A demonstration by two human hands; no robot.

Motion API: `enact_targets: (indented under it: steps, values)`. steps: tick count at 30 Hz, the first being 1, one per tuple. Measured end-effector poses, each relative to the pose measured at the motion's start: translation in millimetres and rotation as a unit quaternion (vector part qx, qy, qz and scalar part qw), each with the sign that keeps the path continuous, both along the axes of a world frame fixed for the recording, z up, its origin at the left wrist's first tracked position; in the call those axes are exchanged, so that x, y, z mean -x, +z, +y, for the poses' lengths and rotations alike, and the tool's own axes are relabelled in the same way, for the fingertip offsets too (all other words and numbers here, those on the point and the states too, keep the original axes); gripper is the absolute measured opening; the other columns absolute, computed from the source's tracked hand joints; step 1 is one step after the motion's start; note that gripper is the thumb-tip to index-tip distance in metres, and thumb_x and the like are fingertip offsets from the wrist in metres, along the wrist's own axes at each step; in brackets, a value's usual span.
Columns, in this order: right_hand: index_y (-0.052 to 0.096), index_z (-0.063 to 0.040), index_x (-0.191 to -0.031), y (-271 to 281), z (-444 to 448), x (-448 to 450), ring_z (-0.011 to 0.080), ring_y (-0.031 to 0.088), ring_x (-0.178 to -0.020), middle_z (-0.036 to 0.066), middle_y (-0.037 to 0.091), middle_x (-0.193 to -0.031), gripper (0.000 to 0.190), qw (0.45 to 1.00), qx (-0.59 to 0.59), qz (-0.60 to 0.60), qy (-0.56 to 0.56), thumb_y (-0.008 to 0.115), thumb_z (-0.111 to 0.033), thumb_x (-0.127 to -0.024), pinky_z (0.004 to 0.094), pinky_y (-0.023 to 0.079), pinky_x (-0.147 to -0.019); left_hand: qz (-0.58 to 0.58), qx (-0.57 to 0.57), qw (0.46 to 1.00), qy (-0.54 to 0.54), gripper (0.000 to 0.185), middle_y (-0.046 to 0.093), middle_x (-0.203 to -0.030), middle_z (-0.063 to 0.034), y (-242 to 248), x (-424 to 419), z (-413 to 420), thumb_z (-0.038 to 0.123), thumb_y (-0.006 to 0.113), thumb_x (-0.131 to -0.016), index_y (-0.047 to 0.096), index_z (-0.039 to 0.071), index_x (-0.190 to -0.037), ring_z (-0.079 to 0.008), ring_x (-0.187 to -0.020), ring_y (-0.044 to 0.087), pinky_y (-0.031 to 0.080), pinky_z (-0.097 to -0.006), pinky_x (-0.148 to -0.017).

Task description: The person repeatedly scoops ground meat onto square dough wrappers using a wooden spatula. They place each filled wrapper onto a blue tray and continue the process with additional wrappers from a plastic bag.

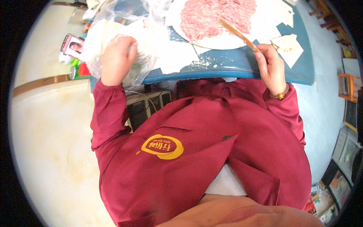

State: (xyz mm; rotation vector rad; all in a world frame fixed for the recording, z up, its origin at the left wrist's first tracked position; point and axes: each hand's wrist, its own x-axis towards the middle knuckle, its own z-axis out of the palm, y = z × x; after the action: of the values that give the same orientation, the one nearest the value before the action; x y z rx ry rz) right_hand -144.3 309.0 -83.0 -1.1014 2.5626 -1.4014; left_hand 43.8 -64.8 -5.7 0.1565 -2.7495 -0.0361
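Observation:
My right hand (270, 63) pinches the lower end of a flat wooden stick (239, 35) between thumb and fingers. The stick's far end lies over raw minced meat (210, 20) heaped on a round white plate (221, 43). My left hand (119, 58) is curled over pale sheets that look like wrappers (109, 31), beside a clear plastic bag (146, 66); whether it grips one is hidden. More pale, flat wrappers (174, 58) lie between my left hand and the plate. To the right of the stick sits a square wrapper (287, 49) with a little filling on it.
The blue table (232, 71) bears white flour-like crumbs near its front edge. At the left stand a phone (72, 46) with a lit screen and a green and red container (80, 71). A dark appliance (141, 107) is under the table. A wooden stool (347, 86) stands far right.

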Motion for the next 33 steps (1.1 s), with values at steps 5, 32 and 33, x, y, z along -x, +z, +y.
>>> enact_targets:
  steps: [5, 32, 33]
  values:
    - [0.064, -0.006, -0.096, 31.7, 30.7, 35.5, 0.0337, 0.066, -0.076, 0.014, 0.067, -0.083, 0.009, 0.973, -0.111, 0.203, -0.030, 0.065, -0.013, -0.089, 0.0392, 0.052, -0.066, 0.179, -0.428, 0.873, 0.153, 0.020, 0.069, -0.103, -0.0093, -5.8, -2.4, -26.9, 0.012, 0.049, -0.099, 0.064, 0.002, -0.108, -0.0218, -0.096, 0.064, 0.050, -0.0334, -0.088]
    - [0.063, -0.007, -0.075, 34.8, 4.4, 44.7, 0.0346, 0.064, -0.062, 0.015, 0.063, -0.069, 0.027, 0.918, -0.222, 0.319, 0.079, 0.063, -0.029, -0.090, 0.0449, 0.051, -0.059, 0.078, -0.963, 0.220, -0.138, 0.051, 0.048, -0.145, -0.0155, -36.9, -9.1, 83.7, 0.033, 0.033, -0.104, 0.039, 0.003, -0.144, -0.0354, -0.133, 0.046, 0.034, -0.0528, -0.112]
    - [0.062, -0.007, -0.074, 34.6, 0.2, 32.3, 0.0350, 0.064, -0.063, 0.015, 0.062, -0.068, 0.029, 0.922, -0.230, 0.306, 0.058, 0.063, -0.030, -0.091, 0.0449, 0.051, -0.059, 0.073, -0.964, 0.216, -0.140, 0.051, 0.048, -0.144, -0.0169, -38.1, -8.4, 85.5, 0.032, 0.032, -0.104, 0.039, 0.002, -0.144, -0.0364, -0.132, 0.047, 0.035, -0.0530, -0.111]
